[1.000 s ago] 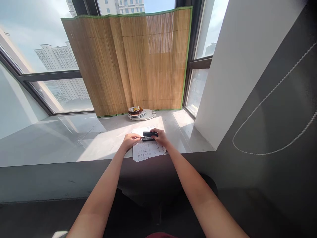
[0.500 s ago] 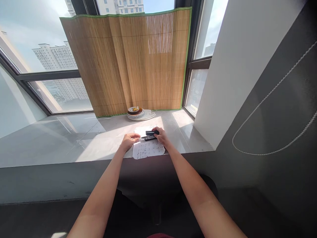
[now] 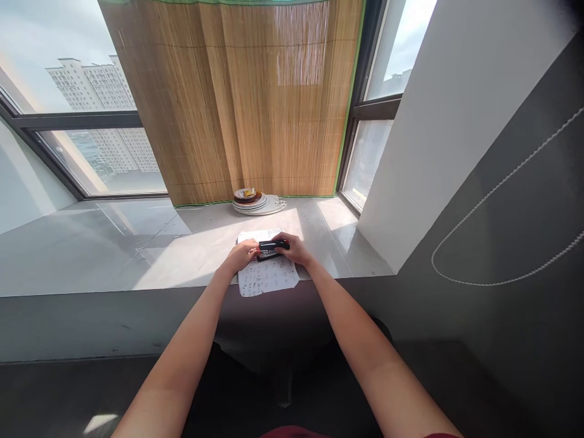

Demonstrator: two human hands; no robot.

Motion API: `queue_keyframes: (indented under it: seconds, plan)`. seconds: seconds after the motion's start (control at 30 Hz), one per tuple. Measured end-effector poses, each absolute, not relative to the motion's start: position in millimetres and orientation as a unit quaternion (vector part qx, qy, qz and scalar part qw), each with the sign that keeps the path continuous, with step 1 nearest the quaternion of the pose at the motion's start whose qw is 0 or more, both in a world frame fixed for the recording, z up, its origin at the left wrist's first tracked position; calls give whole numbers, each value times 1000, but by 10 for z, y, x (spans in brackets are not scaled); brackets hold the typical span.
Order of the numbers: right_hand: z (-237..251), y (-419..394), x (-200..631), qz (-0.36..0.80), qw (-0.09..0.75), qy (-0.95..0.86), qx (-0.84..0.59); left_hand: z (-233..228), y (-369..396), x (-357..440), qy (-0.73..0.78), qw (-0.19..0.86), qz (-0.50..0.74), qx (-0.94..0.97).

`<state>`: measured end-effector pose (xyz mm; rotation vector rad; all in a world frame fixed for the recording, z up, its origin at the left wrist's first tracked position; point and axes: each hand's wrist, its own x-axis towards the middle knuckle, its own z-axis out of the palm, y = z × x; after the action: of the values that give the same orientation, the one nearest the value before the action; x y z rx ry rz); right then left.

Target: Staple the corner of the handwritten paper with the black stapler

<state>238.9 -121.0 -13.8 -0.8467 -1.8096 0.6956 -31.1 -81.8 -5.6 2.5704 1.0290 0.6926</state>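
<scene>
A black stapler (image 3: pixel 271 245) lies across the handwritten sheet of paper (image 3: pixel 267 278), with its dark lower arm and some metal showing beneath the upper one. My left hand (image 3: pixel 243 254) is closed round its left end, where a small reddish patch shows at the fingertips. On the other end, my right hand (image 3: pixel 294 248) grips it with bent fingers. Both hands rest low over the sheet, and the parts of the stapler under my fingers are hidden.
Behind the paper, stacked plates (image 3: pixel 250 204) stand on the sunlit sill (image 3: pixel 205 243). A bamboo blind (image 3: pixel 246 109) hangs in front of the window. A beaded cord (image 3: pixel 483 284) loops down at the right, past the wall corner.
My left hand has moved onto the stapler's left end. The stapler's upper arm has shifted left and now covers more of the metal part. The view has tilted down slightly.
</scene>
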Motion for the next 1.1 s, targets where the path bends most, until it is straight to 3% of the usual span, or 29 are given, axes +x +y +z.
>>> queue_keyframes:
  seconds: [0.5,0.7,0.8,0.93,1.0,1.1]
  plan:
    - [-200,-1172,2508,256,464,-734,-425,-130,-805,-338,391,188,331,838]
    - [-163,-1299,3322,217,456,-694,-513,-216,-812,-351,423,166,338,824]
    - [-59,-1273,3633,251,430,-709,-499,-241,-837,-324,433,134,317,833]
    - [55,-895,3757,208,483,-674,-519,-222,-910,-246,475,64,290,829]
    - [52,-633,3726,146,430,-679,-577,-193,-953,-238,492,67,287,819]
    - [-12,-303,3622,93,274,-725,-625,-146,-992,-419,474,101,268,833]
